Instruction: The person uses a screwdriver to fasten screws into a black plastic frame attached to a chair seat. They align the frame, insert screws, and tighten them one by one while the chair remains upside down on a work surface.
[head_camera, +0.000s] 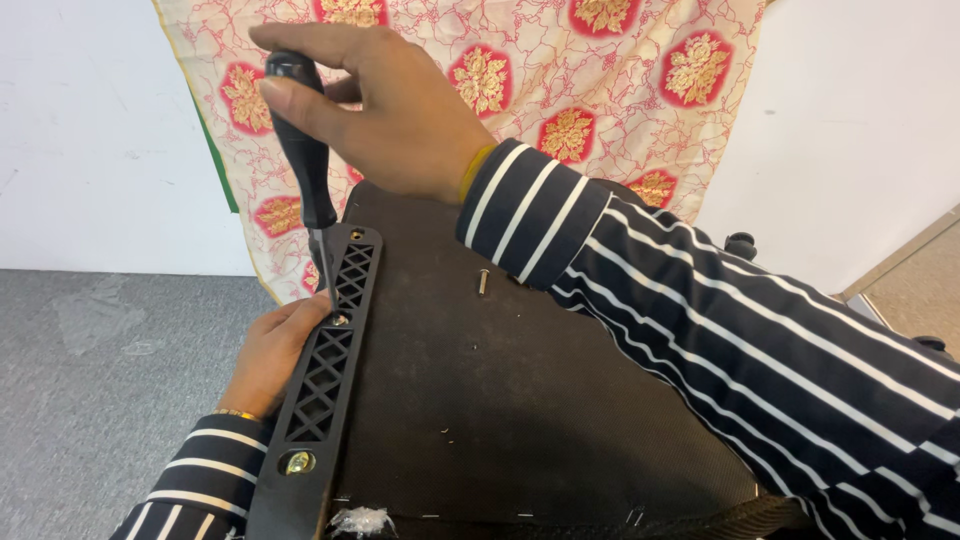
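The right hand (400, 110) is wrapped around the black handle of a screwdriver (305, 150), thumb pressed along its side, holding the tool nearly upright with its metal shaft pointing down. The tip meets a screw (340, 320) seated in the middle of a long black plastic bracket (325, 380), which has a lattice of diamond-shaped openings and lies along the left edge of a dark, rough-textured chair base panel (500, 400). The left hand (270, 355) rests against the outer side of the bracket, fingers curled beside the screwdriver tip, steadying the piece; it presses on the bracket rather than closing around it. A brass-coloured fastener (299, 462) sits in the bracket's near end. 1 loose screw (483, 282) lies on the panel, just beside the right sleeve. Both arms wear dark sleeves with white stripes. Behind the panel hangs a cream cloth with red and gold flower patterns (560, 70), against a white wall (90, 130). Grey carpet floor (100, 400) lies at left.
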